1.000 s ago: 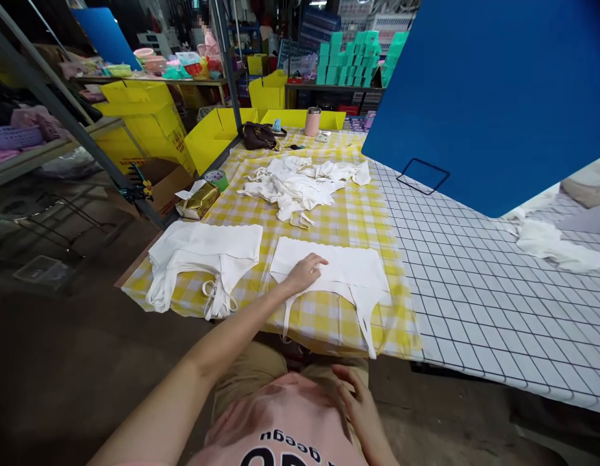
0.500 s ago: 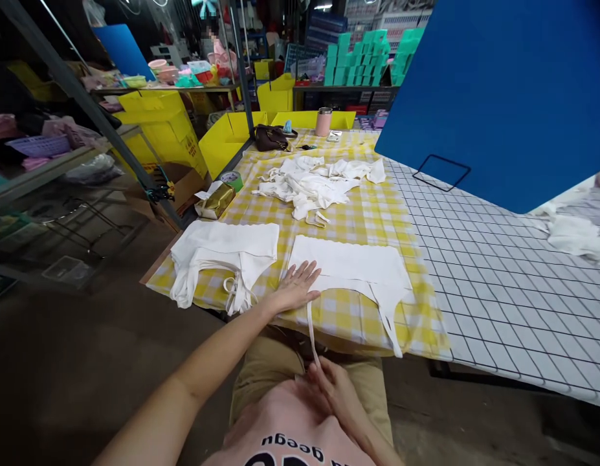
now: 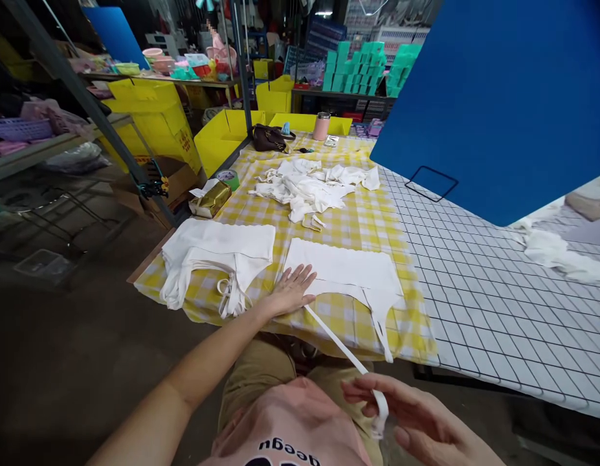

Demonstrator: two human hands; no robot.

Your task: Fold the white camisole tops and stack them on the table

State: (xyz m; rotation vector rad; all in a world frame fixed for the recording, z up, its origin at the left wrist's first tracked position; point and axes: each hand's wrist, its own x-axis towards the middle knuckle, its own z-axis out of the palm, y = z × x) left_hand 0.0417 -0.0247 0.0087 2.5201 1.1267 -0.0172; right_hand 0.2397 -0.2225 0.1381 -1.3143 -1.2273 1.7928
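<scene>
A white camisole-style top (image 3: 345, 262) with thin straps lies flat near the front edge of the table. My left hand (image 3: 292, 291) rests palm down on its left side, fingers stretched out. From beneath that hand a white strap (image 3: 336, 340) runs taut to my right hand (image 3: 416, 411), past the table edge. The strap passes between the fingers of my right hand, and its end curls over them. The other strap (image 3: 383, 330) hangs toward the edge. To the left sits a stack of folded white tops (image 3: 219, 246), their straps bunched together.
A loose heap of white garments (image 3: 312, 188) lies farther back on the yellow checked cloth (image 3: 372, 213). A gold packet (image 3: 212, 197) and green tape roll (image 3: 229, 178) sit at the left edge. A large blue board (image 3: 488, 110) stands at right over a white grid-patterned surface (image 3: 455, 259).
My right hand has swung right and up from my lap, drawing the strap out diagonally. My left hand stays pressed on the top. The view has shifted slightly.
</scene>
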